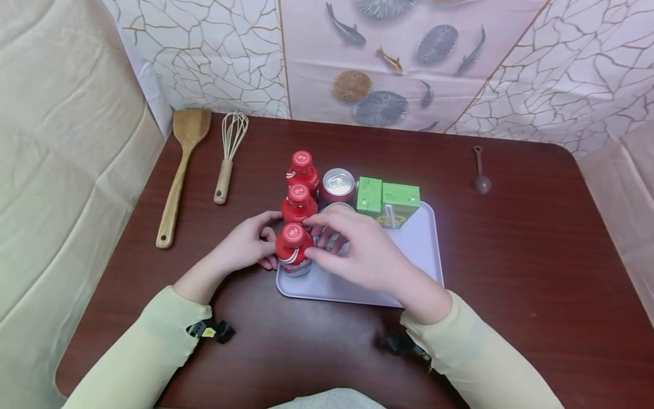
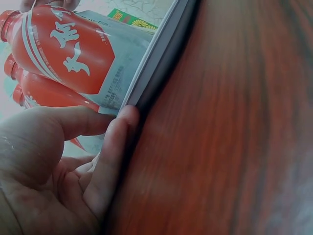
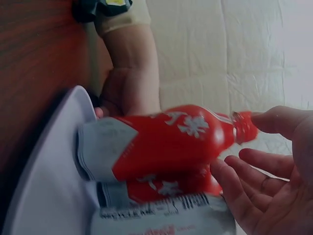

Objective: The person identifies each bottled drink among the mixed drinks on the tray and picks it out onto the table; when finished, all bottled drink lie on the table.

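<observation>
Left wrist view: left hand point(image 2: 39, 169) pinches the lilac tray point(image 2: 150, 61) rim; right hand point(image 1: 363, 250), grip loosely apart, is at the front red-capped bottle point(image 1: 292, 255).

Dark table point(image 1: 521, 261) — tray point(image 1: 426, 244), spatula point(image 1: 181, 170), whisk point(image 1: 223, 179), measuring spoon point(image 1: 481, 183).

Dark red-brown surface point(image 1: 526, 244), closed in by pale coverings.
Backed by a white covering point(image 1: 204, 51) with gold crackle lines — split by a pinkish panel point(image 1: 317, 68) printed with fish and round shapes; flanked left by creased cream padding point(image 1: 66, 170), right by a similar covering point(image 1: 633, 193); wood-grained, rounded at the far right corner — softly lit, faintly glossy towards the front.
</observation>
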`<state>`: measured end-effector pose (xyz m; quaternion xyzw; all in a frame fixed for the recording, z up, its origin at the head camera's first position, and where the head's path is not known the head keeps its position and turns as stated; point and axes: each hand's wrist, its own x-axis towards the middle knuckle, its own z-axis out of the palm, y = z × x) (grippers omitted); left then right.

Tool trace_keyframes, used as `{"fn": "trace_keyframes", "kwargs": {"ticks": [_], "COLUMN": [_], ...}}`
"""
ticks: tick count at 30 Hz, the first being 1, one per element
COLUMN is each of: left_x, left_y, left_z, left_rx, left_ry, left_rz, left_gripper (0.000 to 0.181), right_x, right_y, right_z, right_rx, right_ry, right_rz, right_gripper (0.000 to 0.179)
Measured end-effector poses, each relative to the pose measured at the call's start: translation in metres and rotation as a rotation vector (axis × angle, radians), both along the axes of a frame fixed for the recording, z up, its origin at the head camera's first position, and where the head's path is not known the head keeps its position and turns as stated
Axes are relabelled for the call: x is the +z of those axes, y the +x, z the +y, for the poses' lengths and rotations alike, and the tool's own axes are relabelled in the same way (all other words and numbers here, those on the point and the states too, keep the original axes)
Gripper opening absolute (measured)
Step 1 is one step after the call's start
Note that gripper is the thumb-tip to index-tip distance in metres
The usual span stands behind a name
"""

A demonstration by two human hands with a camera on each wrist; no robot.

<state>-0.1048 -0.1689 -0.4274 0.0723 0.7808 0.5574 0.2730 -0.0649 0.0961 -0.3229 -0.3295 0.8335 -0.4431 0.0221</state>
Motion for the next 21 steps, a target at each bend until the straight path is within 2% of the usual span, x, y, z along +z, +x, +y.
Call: {"fn": "trace_keyframes", "kwargs": {"ticks": [5, 10, 17, 21], "left_x": [-0.001, 0.001, 0.002, 0.002], "left_y": [0.002, 0.004, 0.004, 0.005], "left_z": [0.002, 0.002, 0.003, 0.002], "left_rx": [-0.001, 0.014, 0.025, 0.026], "left_ry": [-0.017, -0.033, -0.028, -0.024], "left_rz": [0.003, 0.004, 0.002, 0.000], "left_gripper": [0.071, 0.071, 0.071, 0.071], "right_x": [-0.003, -0.001, -0.003, -0.006], "right_y": [0.002, 0.003, 0.003, 0.004], "right_z": [-0.010, -0.018, -0.031, -0.036], "right_rx": [-0.022, -0.046, -0.110, -0.135], "right_ry": [0.065, 0.123, 0.227, 0.227], "right_rz": [0.095, 0.180, 0.174, 0.172], "right_gripper": [0.046, 0.040, 0.040, 0.040]}}
